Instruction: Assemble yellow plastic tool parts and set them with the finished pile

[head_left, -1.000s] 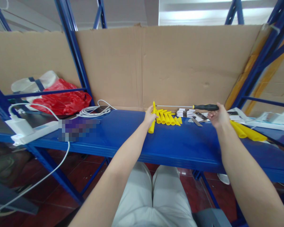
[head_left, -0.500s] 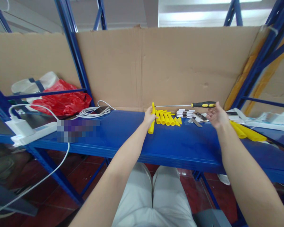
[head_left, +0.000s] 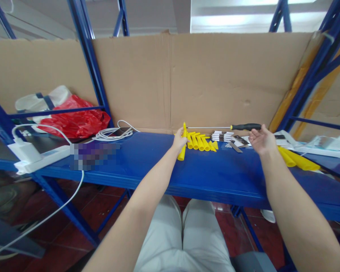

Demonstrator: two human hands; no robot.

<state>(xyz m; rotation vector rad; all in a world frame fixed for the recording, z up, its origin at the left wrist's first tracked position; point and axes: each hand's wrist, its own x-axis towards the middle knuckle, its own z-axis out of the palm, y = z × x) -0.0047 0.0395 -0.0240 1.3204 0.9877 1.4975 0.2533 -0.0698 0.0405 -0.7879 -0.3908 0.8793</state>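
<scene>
My left hand (head_left: 179, 140) is closed round a long yellow plastic piece (head_left: 182, 148) that stands tilted on the blue shelf (head_left: 209, 172). Just right of it lies a row of several shorter yellow pieces (head_left: 200, 142). A black-and-yellow-handled screwdriver (head_left: 245, 127) lies along the foot of the cardboard back wall, its shaft pointing left. My right hand (head_left: 259, 140) hovers just below the handle's right end, fingers apart and holding nothing. Between the hands lie a stack of small white-and-black parts (head_left: 222, 135) and a flat metal blade (head_left: 236, 147).
Two long yellow tubes (head_left: 298, 160) lie right of my right hand. A coiled white cable (head_left: 113, 132), a red bag (head_left: 73, 121) and a white power strip with charger (head_left: 39, 159) sit to the left. A cardboard sheet (head_left: 186, 75) backs the shelf; blue rack posts (head_left: 88, 56) stand around.
My right hand gripped the screwdriver handle a second ago; it has let go and opened, staying beside the handle. My left hand has kept hold of the yellow piece.
</scene>
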